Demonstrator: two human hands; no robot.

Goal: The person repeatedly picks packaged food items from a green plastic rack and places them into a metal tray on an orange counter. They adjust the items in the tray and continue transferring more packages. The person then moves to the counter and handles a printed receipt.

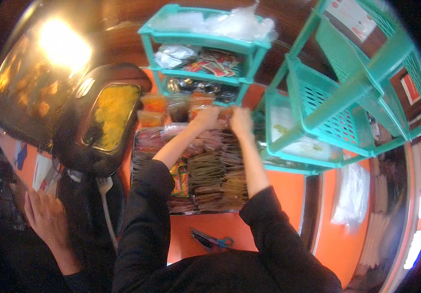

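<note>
Both my hands reach forward over a tray of packed sachets. My left hand is beside small bags with orange-red contents behind the tray. Close to its right, my right hand is blurred, its fingers curled. Something reddish-brown in clear plastic lies between the hands; which fingers grip it cannot be made out. The sachets stand in tight rows, brown and dark green, with a yellow-and-red packet among them. Scissors with blue handles lie on the orange surface in front of the tray.
Turquoise plastic racks with plastic bags and packets stand behind; another turquoise rack is at right. A black container of yellow food, a fork and another person's hand are at left. A plastic bundle lies at right.
</note>
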